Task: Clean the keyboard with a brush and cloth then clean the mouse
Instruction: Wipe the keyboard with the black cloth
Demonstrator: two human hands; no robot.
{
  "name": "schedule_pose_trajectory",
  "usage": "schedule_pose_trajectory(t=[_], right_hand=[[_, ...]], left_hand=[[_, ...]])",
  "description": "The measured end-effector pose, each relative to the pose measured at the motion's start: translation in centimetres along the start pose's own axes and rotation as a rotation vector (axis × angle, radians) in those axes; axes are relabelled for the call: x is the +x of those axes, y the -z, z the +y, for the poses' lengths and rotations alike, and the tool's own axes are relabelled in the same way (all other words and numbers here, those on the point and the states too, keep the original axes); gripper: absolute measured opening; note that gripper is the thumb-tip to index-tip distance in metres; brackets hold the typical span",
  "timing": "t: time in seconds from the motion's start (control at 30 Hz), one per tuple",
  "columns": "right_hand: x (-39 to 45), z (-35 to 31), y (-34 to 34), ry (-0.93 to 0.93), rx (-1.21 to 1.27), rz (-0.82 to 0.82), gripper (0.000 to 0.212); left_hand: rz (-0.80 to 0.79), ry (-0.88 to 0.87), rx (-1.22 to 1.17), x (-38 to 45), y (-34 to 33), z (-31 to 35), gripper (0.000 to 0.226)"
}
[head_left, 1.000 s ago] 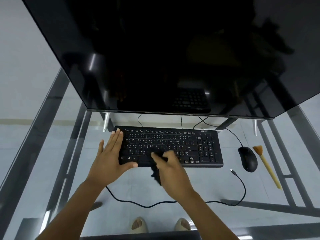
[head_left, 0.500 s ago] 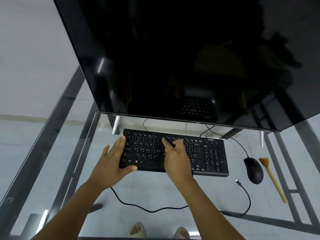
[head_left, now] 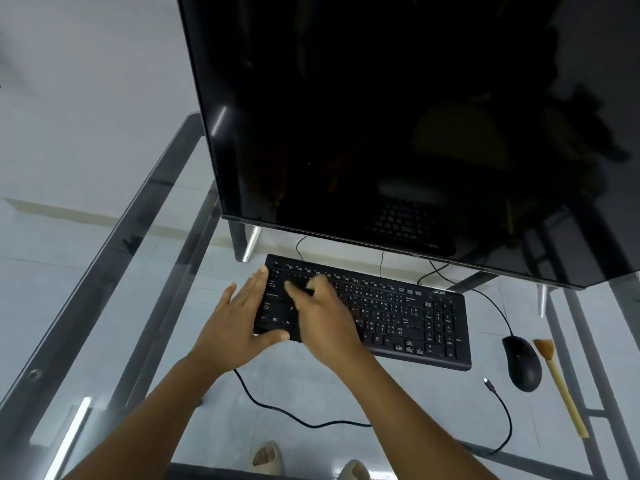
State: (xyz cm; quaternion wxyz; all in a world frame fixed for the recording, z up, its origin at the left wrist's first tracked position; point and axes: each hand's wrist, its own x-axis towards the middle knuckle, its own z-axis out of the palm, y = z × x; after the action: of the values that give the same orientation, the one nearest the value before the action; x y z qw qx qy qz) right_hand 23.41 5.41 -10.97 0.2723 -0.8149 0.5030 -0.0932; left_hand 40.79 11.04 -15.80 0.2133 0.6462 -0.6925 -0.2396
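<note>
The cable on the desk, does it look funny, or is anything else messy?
Yes. The black cable lies loose on the glass desk, its plug end bare and plugged into nothing, near the mouse. The keyboard also sits slightly crooked to the monitor. Nothing looks spilled or broken.

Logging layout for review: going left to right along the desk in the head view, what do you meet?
Left hand → right hand → keyboard → mouse → brush.

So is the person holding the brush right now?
No, the brush lies on the glass table beside the mouse, away from both hands.
</note>
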Motion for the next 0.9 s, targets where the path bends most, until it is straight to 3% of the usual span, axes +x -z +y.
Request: schedule_pose_trajectory(t=[0.07,0.13,0.2,0.27,0.33,0.4,0.5,0.6,0.73,0.9], right_hand=[[0.8,0.5,0.2,-0.005,-0.047,0.019,0.031],[2.1,1.1,0.7,-0.062,-0.155,0.145,0.045],[2.7,0.0,0.5,-0.082,-0.143,0.191,0.037],[2.8,-1.9,-0.3,0.014,-0.161,0.113,0.019],[2.4,-2.7,-0.7,0.137,-0.188,0.062,0.025],[2.2,-1.8,-0.2,0.198,-0.184,0.036,0.017],[1.5,0.8,1.9,0.231,-0.165,-0.069,0.045],[-1.2,3.4,3.6,0.289,-0.165,-0.188,0.036],[-4.0,5.3,3.0,0.288,-0.196,-0.112,0.053],[-2.5,0.1,-0.1,0.336,-0.151,-0.121,0.055]], left_hand=[[0.006,0.006,-0.008,0.0,0.0,0.0,0.111],[0.007,0.011,-0.021,0.0,0.1,0.1,0.111],[0.015,0.010,-0.025,-0.1,0.1,0.1,0.110],[0.030,0.006,-0.014,-0.2,0.1,0.1,0.108],[0.037,0.002,0.001,-0.1,0.1,0.1,0.107],[0.029,0.005,-0.010,-0.1,0.1,0.2,0.107],[0.030,0.005,-0.033,-0.1,0.2,0.0,0.108],[0.013,0.011,-0.039,0.0,0.3,0.1,0.109],[0.017,0.014,-0.023,0.0,0.3,0.1,0.117],[0.024,0.010,0.019,-0.1,0.1,0.3,0.131]])
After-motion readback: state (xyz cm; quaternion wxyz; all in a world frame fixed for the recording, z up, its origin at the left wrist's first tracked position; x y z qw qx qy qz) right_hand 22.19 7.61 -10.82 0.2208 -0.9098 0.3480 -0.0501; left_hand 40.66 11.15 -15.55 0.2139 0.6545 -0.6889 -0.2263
